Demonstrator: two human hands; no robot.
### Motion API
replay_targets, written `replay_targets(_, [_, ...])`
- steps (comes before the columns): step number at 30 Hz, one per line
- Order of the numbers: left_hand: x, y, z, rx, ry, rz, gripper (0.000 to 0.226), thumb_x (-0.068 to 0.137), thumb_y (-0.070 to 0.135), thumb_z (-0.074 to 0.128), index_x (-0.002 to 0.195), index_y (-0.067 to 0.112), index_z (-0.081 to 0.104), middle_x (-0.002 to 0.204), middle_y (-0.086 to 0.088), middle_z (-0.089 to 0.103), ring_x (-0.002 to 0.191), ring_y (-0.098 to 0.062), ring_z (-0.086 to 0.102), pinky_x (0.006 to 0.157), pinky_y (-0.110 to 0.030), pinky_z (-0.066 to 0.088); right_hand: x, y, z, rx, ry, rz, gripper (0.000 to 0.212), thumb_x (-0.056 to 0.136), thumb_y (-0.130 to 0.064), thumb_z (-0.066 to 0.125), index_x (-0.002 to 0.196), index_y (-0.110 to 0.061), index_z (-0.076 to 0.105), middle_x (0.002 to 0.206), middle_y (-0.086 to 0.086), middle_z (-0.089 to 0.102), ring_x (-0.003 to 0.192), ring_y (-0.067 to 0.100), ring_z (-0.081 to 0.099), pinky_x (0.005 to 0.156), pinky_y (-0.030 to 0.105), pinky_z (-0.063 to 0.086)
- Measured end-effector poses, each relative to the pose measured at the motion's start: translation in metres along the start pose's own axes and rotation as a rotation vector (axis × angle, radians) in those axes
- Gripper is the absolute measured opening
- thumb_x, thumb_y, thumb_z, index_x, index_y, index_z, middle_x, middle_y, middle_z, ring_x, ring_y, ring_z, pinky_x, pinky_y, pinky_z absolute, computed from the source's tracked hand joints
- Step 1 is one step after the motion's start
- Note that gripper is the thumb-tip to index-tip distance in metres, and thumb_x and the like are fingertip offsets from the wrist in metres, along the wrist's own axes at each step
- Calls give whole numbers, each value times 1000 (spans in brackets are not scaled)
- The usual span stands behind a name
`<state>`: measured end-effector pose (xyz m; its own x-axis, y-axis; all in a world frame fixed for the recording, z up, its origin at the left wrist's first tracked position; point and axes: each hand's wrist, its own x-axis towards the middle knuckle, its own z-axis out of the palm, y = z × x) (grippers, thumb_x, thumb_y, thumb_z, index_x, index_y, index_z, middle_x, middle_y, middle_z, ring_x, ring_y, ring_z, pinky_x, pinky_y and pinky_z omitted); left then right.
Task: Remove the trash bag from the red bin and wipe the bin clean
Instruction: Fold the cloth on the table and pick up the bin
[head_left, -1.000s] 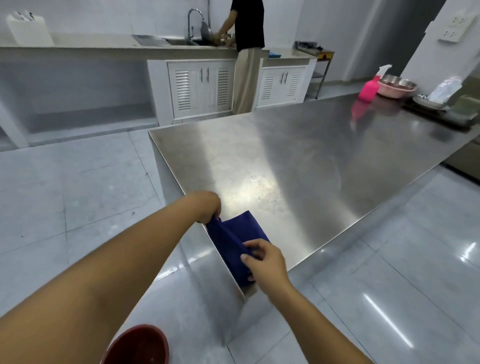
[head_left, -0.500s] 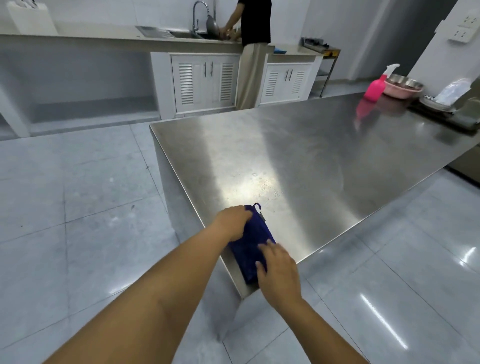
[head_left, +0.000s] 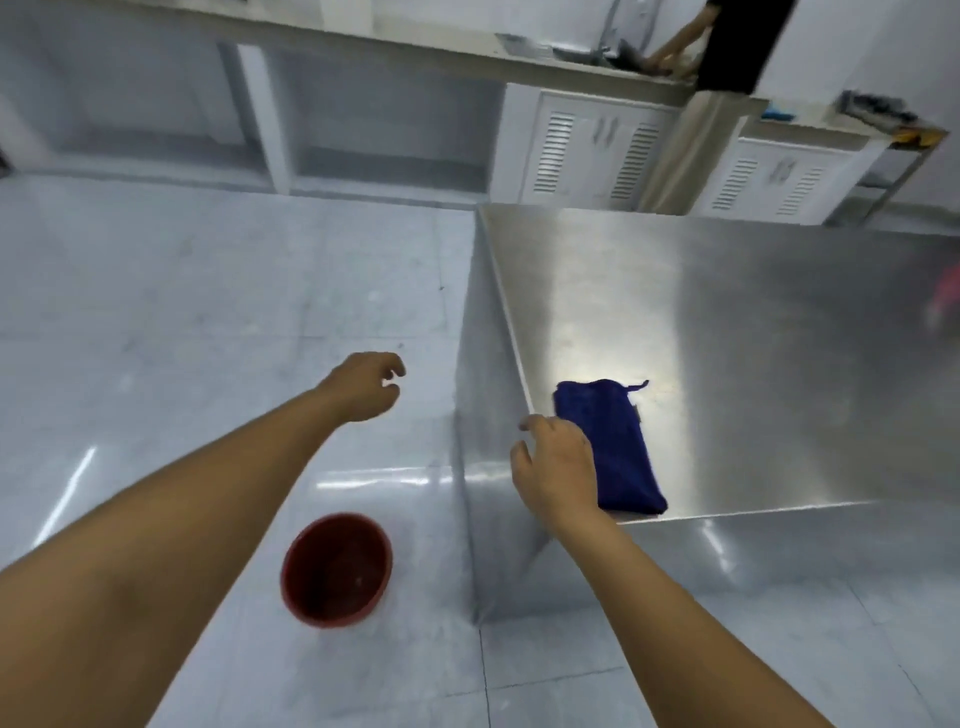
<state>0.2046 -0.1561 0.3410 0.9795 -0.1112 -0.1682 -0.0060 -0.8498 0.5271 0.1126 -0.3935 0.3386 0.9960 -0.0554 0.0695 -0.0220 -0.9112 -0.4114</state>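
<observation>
The red bin stands upright on the floor, left of the steel table's near corner, with no bag visible inside. A folded dark blue cloth lies on the steel table near that corner. My right hand hovers at the cloth's left edge with fingers loosely spread, holding nothing. My left hand hangs in the air over the floor, left of the table and above the bin, fingers curled apart and empty.
The table's steel side panel drops to the glossy tiled floor right beside the bin. Another person stands at the counter with the sink at the back. White louvred cabinets line the far wall.
Both hands have let go of the blue cloth, which now lies folded on the table. My left hand swung left off the table. The view turned left and down, showing the bin.
</observation>
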Motion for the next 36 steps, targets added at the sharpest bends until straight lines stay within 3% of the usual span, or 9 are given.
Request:
replay_targets(3, [-45,-69,3,-82,70,-204,32,87,18,56,119,12,60,123,-10,61,109,-29,57,93,-36,46,-10,-26,43,141,-89,-55,31,90,-19,50,119,-11,61,117,7,64,114,24,52,102,35,40])
replay_targets(9, [-122,-178,60,-219,119,-508,36,87,17,58,122,11,57,130,-16,55,115,-31,53,91,-33,43,-30,-39,147,333,-267,123,24,85,-12,56,106,-9,66,109,13,67,101,29,61,83,26,44])
replay_targets(19, [-93,-329,257,-344,52,-731,66,86,32,61,144,15,35,145,-20,36,128,-35,44,100,-38,40,-25,0,412,360,-367,484,21,85,-18,60,103,-7,65,105,13,69,75,21,57,66,24,41])
replay_targets(21, [-74,-359,306,-352,47,-767,71,87,34,61,147,13,27,147,-21,33,130,-36,42,101,-39,39,-25,15,470,347,-354,557,33,86,-23,64,113,-6,61,114,15,66,85,26,60,70,26,43])
replay_targets(24, [-53,-393,361,-366,69,-850,74,90,33,58,148,9,19,145,-22,34,126,-38,46,96,-39,43,-26,38,538,287,-374,628,65,84,-30,69,138,-7,41,137,19,52,120,38,55,92,40,49])
replay_targets(27, [-38,-420,402,-444,61,-915,69,92,28,54,147,5,18,141,-25,41,123,-40,48,96,-43,45,-28,58,584,297,-412,717,76,85,-29,68,147,-11,28,146,19,43,126,43,49,99,49,48])
replay_targets(29, [-31,-429,420,-592,63,-946,48,92,19,52,135,5,35,129,-24,51,110,-41,56,86,-47,54,-28,68,604,415,-401,763,57,89,-24,64,140,-10,42,138,19,52,115,42,58,90,52,54])
replay_targets(32, [-29,-435,430,-668,130,-983,34,84,1,46,118,5,44,114,-22,54,96,-43,60,71,-52,59,-25,72,612,549,-376,751,13,92,-11,57,101,-10,65,109,18,68,88,38,66,74,53,59])
replay_targets(36, [-40,-422,407,-688,120,-987,33,82,-4,43,114,6,44,106,-19,53,92,-42,61,65,-48,59,-30,62,579,590,-406,765,13,92,-9,56,83,-18,59,96,12,67,85,36,67,63,42,61])
